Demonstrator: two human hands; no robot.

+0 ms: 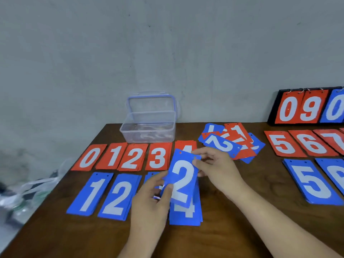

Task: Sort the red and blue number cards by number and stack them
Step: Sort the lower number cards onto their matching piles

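Observation:
A blue 2 card [183,180] hangs above the table, held at both ends. My left hand [151,200] pinches its lower left edge and my right hand [214,164] pinches its top right corner. Under it lie a blue 4 stack [186,214] and a mostly hidden blue stack [149,176]. Blue 1 [91,194] and blue 2 [119,197] stacks lie to the left. Red stacks 0 [90,157], 1 [112,156], 2 [133,158], 3 [158,157] and a partly hidden 4 [186,146] form the row behind. An unsorted mixed pile [232,143] sits behind my right hand.
A clear plastic box [149,125] with its lid up stands at the back. Red 5 [283,144], 6 [313,144], 7 [333,140] and blue 5 [311,181] stacks lie right. A scoreboard stand [307,108] leans on the wall. The table's left edge [61,175] drops to clutter.

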